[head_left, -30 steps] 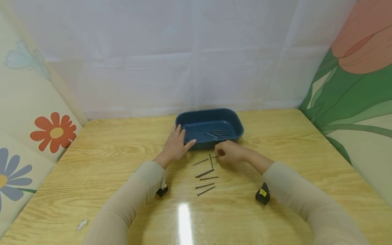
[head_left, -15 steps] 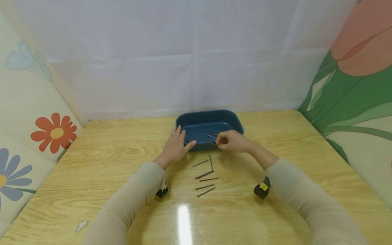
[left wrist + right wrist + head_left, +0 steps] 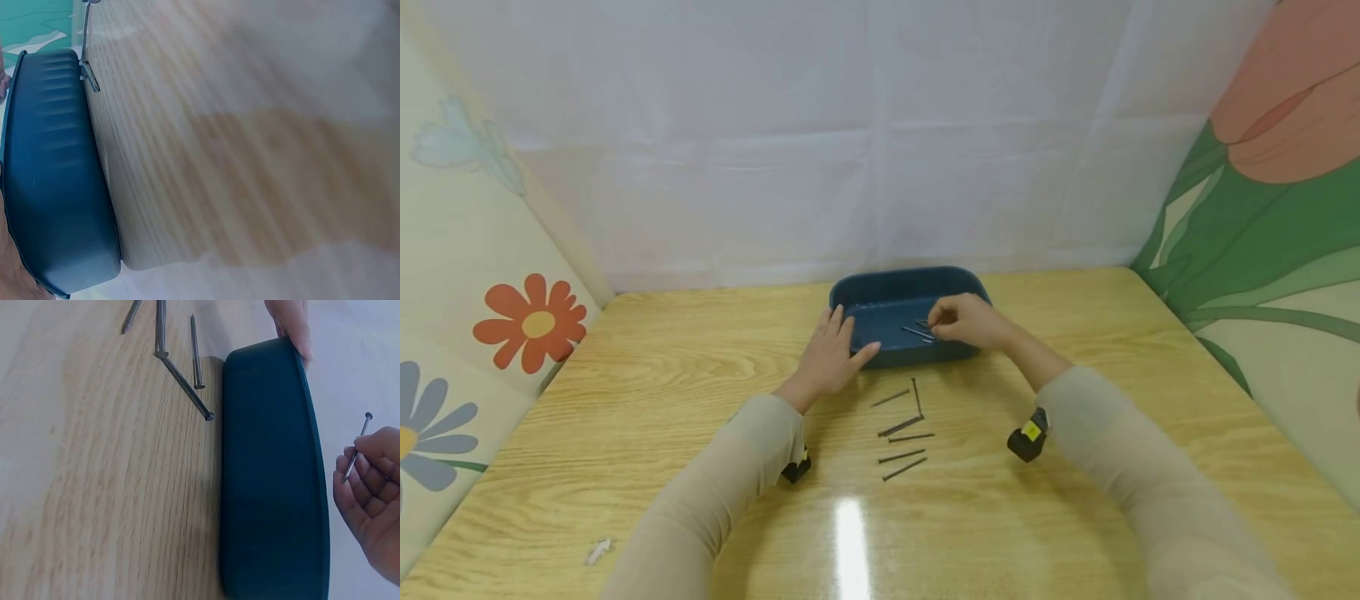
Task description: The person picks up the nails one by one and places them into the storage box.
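A dark blue tray (image 3: 895, 357) stands near the back of the wooden table, with several nails (image 3: 917, 332) lying inside it. My left hand (image 3: 829, 354) rests on its left end, fingers over the rim and thumb along the front edge. Above the tray's right part, my right hand (image 3: 966, 321) pinches a nail (image 3: 357, 447) between thumb and fingertips; the right wrist view shows it clear of the rim. Several more nails (image 3: 902, 457) lie loose on the table in front of the tray.
A white sheet (image 3: 745, 167) hangs behind the table (image 3: 700, 350). Painted panels with flowers (image 3: 538, 323) border the left and right sides. A small torn white mark (image 3: 600, 551) shows at the table's front left.
My right hand has lifted a nail from the table in front of the tray and carried it up over the tray's right part. The left hand has stayed in place.
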Tool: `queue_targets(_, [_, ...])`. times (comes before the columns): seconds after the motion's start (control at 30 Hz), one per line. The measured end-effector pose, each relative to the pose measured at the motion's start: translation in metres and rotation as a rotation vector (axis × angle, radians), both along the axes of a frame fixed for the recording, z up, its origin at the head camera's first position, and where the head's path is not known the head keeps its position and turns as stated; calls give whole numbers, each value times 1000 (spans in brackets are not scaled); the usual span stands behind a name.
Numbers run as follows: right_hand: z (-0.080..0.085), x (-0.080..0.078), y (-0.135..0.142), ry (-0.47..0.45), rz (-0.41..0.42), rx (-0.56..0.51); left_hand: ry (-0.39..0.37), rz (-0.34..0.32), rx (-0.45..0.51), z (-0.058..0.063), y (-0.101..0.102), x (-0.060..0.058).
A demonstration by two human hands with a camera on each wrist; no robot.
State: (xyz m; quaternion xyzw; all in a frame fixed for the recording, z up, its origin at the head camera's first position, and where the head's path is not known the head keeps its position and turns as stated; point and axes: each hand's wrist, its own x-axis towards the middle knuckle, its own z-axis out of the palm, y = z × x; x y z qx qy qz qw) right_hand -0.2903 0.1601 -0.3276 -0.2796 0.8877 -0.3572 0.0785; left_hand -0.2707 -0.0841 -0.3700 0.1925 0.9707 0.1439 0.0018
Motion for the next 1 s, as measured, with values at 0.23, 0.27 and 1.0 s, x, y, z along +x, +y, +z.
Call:
queue_targets(0.23, [-5,-9,-4,-8,-45,8,-6,1,-8,0,0,0])
queue_targets(0.27, [-6,-10,-5,-14,-50,6,-9,3,-7,0,0,0])
queue_targets(1.0, [-22,-34,-11,-49,-136,96,-1,5,-4,-1,0,-1])
